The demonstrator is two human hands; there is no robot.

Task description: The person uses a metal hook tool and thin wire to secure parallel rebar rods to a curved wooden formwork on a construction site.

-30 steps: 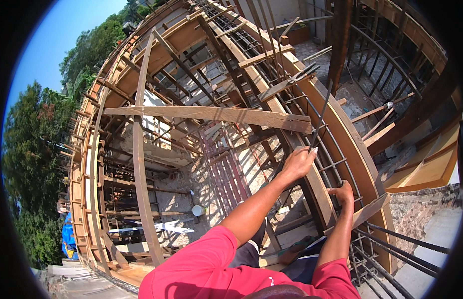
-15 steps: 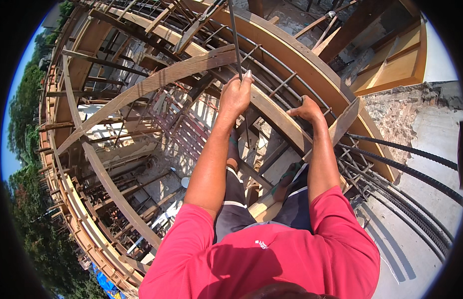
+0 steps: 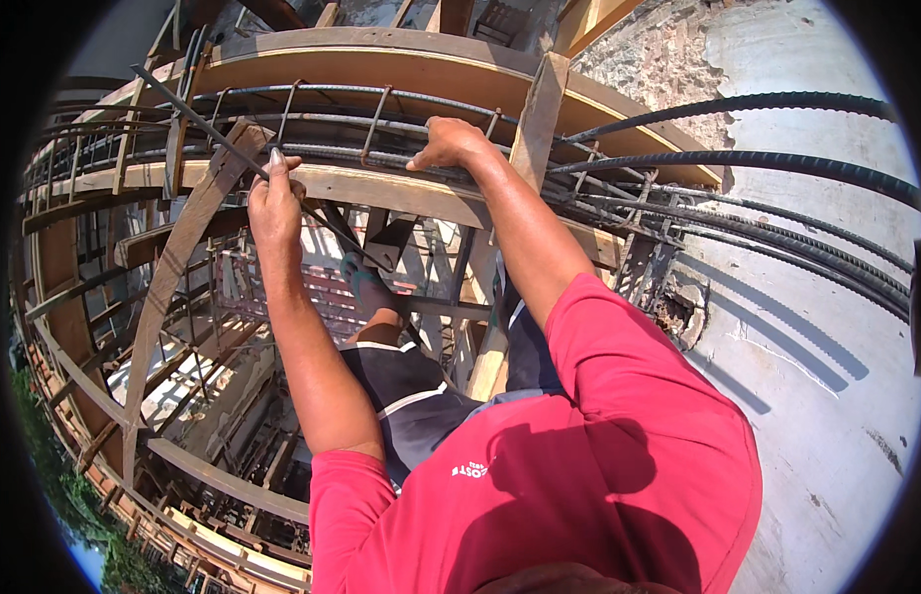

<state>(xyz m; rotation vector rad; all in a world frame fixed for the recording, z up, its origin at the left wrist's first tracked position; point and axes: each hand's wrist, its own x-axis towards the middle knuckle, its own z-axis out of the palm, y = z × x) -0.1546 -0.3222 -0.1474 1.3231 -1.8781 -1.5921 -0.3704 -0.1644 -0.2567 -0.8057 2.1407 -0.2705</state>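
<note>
A long, thin dark metal rod (image 3: 205, 126) is gripped in my left hand (image 3: 274, 203), its thumb lying along it. The rod slants from upper left down to the right, its lower end above my foot. Beneath that hand runs the wooden formwork edge (image 3: 381, 188), beside a brown plank (image 3: 188, 238). My right hand (image 3: 451, 146) is closed over the steel rebar (image 3: 332, 121) inside the curved form; its fingers are partly hidden behind the hand. Several stirrups (image 3: 376, 124) cross these bars.
A short board (image 3: 540, 119) crosses the form near my right arm. Thick ribbed bars (image 3: 738, 158) jut out rightward over a pale concrete surface (image 3: 807, 396). Below my sandalled feet (image 3: 366, 287) is open timber framing with gaps. Curved planks (image 3: 223, 480) run at lower left.
My view has turned, and the scene has swung round. The rod has gone from nearly upright to slanting left, still in my left hand. My right hand stays at the rebar.
</note>
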